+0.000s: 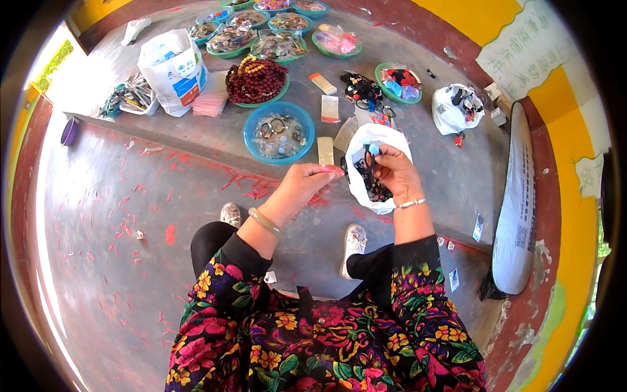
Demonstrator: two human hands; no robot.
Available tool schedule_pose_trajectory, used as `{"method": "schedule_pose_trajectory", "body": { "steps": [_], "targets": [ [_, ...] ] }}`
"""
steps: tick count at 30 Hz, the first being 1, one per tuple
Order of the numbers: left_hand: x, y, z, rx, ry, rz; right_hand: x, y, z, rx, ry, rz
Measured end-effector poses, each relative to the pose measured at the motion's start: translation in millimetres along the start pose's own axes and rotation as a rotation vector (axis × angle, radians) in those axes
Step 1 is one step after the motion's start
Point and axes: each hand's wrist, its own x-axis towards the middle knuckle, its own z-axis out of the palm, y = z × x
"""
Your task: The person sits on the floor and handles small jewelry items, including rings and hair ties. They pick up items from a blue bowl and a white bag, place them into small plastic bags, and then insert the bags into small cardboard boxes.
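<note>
My right hand (pixel 397 173) is closed over the mouth of a white plastic bag (pixel 398 137). It pinches a black hair tie with a light-blue bead (pixel 373 149). Inside the bag lies a tangle of black hair ties (pixel 377 190). To the left of the bag, my left hand (pixel 297 186) holds a small pink-red strip (pixel 335 170) between thumb and fingertips; its exact kind is too small to make out. The two hands are apart.
A blue basin (pixel 253 149) with bagged trinkets and a heap of dark red bead strings (pixel 251 83) stand ahead. Several filled basins line the back. A full white bag (pixel 439 111) sits at right, a white sack (pixel 171 72) at left. Red scraps litter the floor.
</note>
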Motion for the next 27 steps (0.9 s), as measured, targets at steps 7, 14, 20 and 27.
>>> {"method": "schedule_pose_trajectory", "body": {
  "steps": [7, 14, 20, 27],
  "targets": [
    [-10, 10, -7, -0.299, -0.224, 0.234, -6, 32, 38, 0.25, -0.256, 0.034],
    [-9, 5, -13, -0.233, -0.225, 0.273, -5, 25, 47, 0.171, -0.275, 0.124],
    [-7, 8, -14, -0.159, -0.133, 0.207, -10, 13, 44, 0.037, -0.199, 0.163],
    [-4, 8, -10, -0.082, -0.106, 0.116, -17, 7, 55, -0.184, -0.06, 0.144]
  ]
}}
